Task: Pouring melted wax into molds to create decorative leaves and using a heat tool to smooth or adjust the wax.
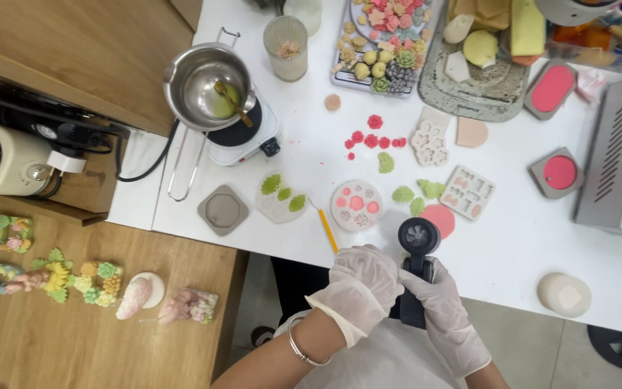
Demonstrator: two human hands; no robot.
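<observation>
Thin, translucent plastic gloves wrinkle over the left hand [360, 287] and right hand [446, 311], both wrapped round a matt black plastic heat gun [417, 268]. Polished metal pot [209, 86] gleams; white table [512, 245] looks smooth; wooden bench [95, 338] shows matt grain.

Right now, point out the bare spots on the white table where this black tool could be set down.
Bare white table lies between the pink disc and the round white mould. A smaller patch sits between the hotplate and the red flowers. The trays at the far edge are crowded.
</observation>
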